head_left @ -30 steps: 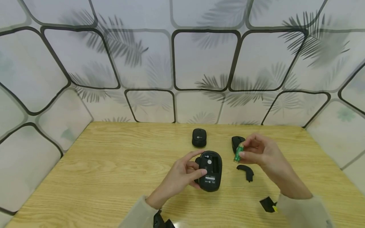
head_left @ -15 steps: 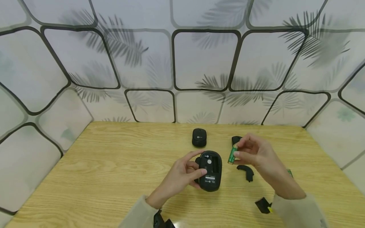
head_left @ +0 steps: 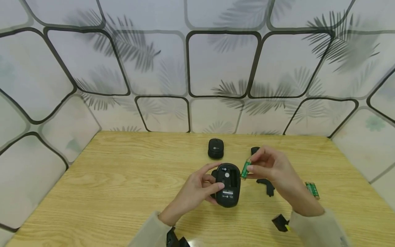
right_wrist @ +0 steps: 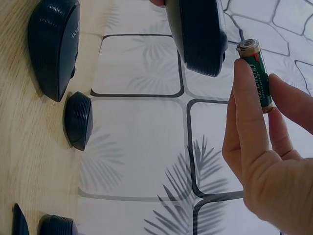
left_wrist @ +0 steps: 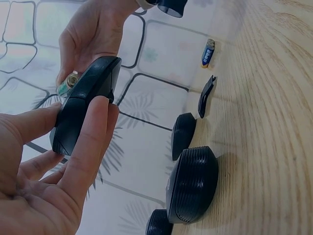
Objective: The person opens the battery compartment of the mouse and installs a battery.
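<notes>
My left hand (head_left: 197, 187) holds a black computer mouse (head_left: 230, 201) by its side, underside up. Its long battery compartment (head_left: 233, 178) lies uncovered, and the thumb rests on the underside. Just right of the mouse, my right hand (head_left: 274, 168) pinches a green battery (head_left: 246, 169) at a slant between thumb and fingers. In the right wrist view the battery (left_wrist: 67, 84) is not inside the mouse; one metal end of the battery (right_wrist: 258, 76) points up past the fingertips. From the left wrist view, the held mouse (left_wrist: 88, 98) is raised above the table.
A black mouse (head_left: 216, 148) stands farther back; another mouse (head_left: 254, 150) is partly behind my right hand. A curved black cover (head_left: 267, 188) lies under that hand. Two green batteries (head_left: 312, 190) lie to the right. A patterned wall (head_left: 216, 116) backs the wooden table (head_left: 123, 178).
My right hand has moved left with the green battery, up to the edge of the held mouse. Two batteries on the table have come into view behind its wrist. The left hand has stayed still.
</notes>
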Demonstrator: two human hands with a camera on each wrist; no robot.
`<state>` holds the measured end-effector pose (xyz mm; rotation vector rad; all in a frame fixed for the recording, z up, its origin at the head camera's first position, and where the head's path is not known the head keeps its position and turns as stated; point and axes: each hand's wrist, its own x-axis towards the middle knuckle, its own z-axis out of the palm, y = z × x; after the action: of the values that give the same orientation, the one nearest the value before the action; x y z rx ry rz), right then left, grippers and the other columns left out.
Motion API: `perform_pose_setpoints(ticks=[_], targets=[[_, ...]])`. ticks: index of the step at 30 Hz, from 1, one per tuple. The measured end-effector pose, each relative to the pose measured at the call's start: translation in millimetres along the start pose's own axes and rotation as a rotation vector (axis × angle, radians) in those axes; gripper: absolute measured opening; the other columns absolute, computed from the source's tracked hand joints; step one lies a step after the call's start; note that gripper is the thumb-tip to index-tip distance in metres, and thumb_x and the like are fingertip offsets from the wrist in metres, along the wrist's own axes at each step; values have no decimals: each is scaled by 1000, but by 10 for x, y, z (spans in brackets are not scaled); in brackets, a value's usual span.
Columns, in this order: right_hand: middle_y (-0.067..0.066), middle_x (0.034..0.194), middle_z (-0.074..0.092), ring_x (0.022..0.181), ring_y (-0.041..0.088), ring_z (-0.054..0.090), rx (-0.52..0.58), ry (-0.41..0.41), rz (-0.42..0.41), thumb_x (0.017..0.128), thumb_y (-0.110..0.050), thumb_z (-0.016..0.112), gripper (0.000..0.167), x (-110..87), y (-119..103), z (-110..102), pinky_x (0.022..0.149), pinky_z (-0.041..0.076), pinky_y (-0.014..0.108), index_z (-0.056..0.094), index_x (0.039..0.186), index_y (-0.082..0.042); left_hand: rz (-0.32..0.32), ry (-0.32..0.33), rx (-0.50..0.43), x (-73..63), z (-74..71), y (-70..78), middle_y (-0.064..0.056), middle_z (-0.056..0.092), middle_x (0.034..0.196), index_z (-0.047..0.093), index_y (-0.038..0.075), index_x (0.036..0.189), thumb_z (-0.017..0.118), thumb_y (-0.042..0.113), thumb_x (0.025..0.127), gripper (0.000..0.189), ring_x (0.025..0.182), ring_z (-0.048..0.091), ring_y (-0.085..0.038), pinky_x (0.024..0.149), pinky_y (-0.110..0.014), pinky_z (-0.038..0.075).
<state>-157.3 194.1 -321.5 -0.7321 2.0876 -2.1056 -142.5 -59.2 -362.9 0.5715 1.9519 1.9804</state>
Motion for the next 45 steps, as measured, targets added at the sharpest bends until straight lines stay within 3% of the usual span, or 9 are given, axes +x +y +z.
perform_pose_setpoints(ticks=[9, 19, 24, 32, 38, 42, 45], targets=[[8, 95, 67, 82, 19, 71, -53, 13, 56, 93, 10, 66, 13, 21, -14, 73, 76, 65, 42, 55, 100, 9, -7, 2, 11, -2, 1, 6, -12, 68, 95, 43, 6, 153, 66, -1, 97, 60, 86, 73, -29, 63, -42, 66], [7, 90, 65, 80, 19, 69, -167, 11, 72, 92, 7, 68, 11, 51, -35, 166, 75, 65, 38, 61, 96, 0, -15, -4, 2, -4, 0, 3, -12, 68, 95, 43, 5, 153, 65, -1, 97, 60, 86, 72, -28, 65, -47, 65], [9, 91, 63, 81, 18, 67, -205, 13, 92, 92, 5, 70, 14, 56, -41, 194, 71, 65, 37, 58, 97, 9, -14, -4, 2, -5, -1, 7, -12, 68, 95, 43, 5, 153, 65, -1, 97, 60, 85, 72, -28, 65, -49, 65], [10, 91, 65, 80, 19, 66, -202, 31, 97, 90, 6, 71, 9, 62, -32, 213, 68, 65, 38, 66, 94, 1, -18, 5, 11, -6, 4, 22, -12, 68, 94, 44, 5, 152, 66, -1, 97, 60, 84, 73, -28, 66, -53, 64], [7, 92, 65, 80, 19, 67, -214, 65, 103, 92, 5, 70, 6, 55, -15, 216, 67, 65, 37, 66, 96, 7, -13, 14, 14, -1, 13, 26, -13, 68, 94, 45, 6, 152, 66, 0, 97, 59, 83, 72, -28, 65, -54, 64], [10, 99, 64, 84, 19, 67, -217, 52, 149, 98, -1, 65, 16, 50, 34, 212, 69, 65, 38, 62, 107, 11, 4, 24, 1, -7, 12, 25, -14, 68, 95, 45, 7, 151, 65, 0, 98, 58, 85, 72, -31, 66, -56, 63], [17, 109, 63, 88, 23, 68, -159, -41, 231, 105, -11, 57, 34, 44, 103, 223, 70, 66, 42, 54, 126, 16, 23, 38, 5, -13, 9, 22, -15, 68, 95, 46, 6, 151, 65, 0, 98, 57, 85, 72, -32, 66, -56, 64]])
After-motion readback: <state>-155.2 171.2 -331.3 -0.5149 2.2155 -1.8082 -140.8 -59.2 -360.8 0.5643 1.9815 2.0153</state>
